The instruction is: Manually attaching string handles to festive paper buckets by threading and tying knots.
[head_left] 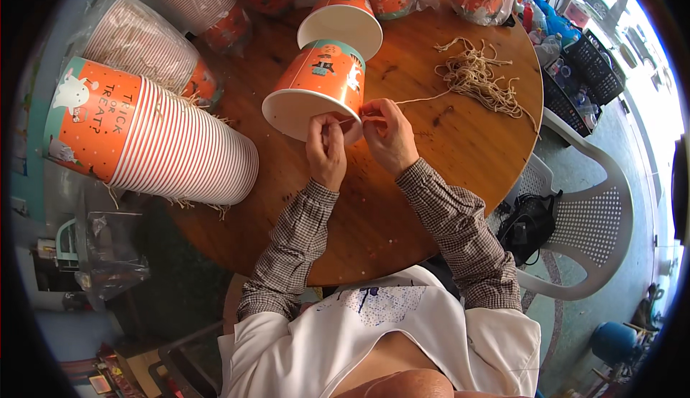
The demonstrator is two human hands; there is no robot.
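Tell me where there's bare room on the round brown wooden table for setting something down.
The table shows mostly bare wood between the brown-checked sleeves, and right of the right hand, below the tangled beige string. It's crowded at the far edge, with plastic-wrapped stacks of orange-and-white paper buckets, and left, with another tall stack.

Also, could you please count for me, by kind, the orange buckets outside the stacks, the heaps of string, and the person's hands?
Orange buckets, the near bucket and the far bucket: 2
Heap of string: 1
Hands, left hand and right hand: 2
Total: 5
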